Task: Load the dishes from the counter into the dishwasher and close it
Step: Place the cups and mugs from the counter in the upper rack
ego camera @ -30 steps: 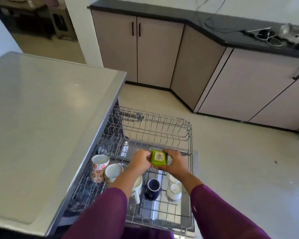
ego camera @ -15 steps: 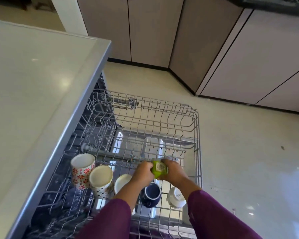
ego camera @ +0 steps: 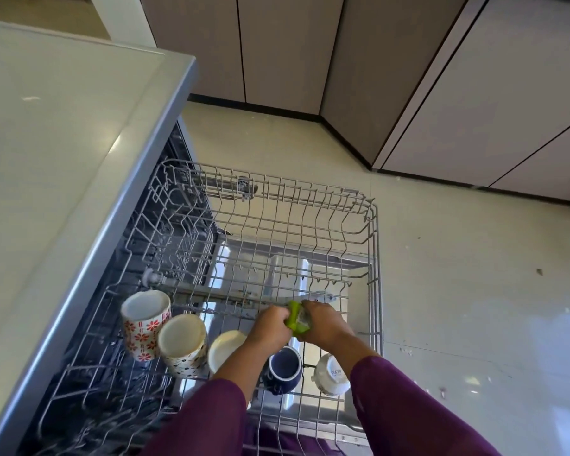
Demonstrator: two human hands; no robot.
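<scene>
A small green container [ego camera: 297,319] is held low over the pulled-out wire rack [ego camera: 374,258] of the dishwasher. My left hand [ego camera: 270,327] grips its left side and my right hand [ego camera: 324,324] grips its right side. In the rack's near part stand a red-flowered mug [ego camera: 145,324], a patterned mug [ego camera: 183,343], a white cup [ego camera: 226,348], a dark blue mug [ego camera: 283,368] and a small white bowl [ego camera: 331,373] turned bottom up. My forearms hide part of the white cup and the blue mug.
The grey counter [ego camera: 63,159] overhangs the dishwasher on the left. Beige cabinets [ego camera: 277,47] line the far wall and right side. Pale tiled floor [ego camera: 474,307] lies to the right of the rack. The rack's far half holds only wire tines.
Both hands have lowered the green container toward the rack and tilted it onto its side. My view has dropped and moved closer to the rack.
</scene>
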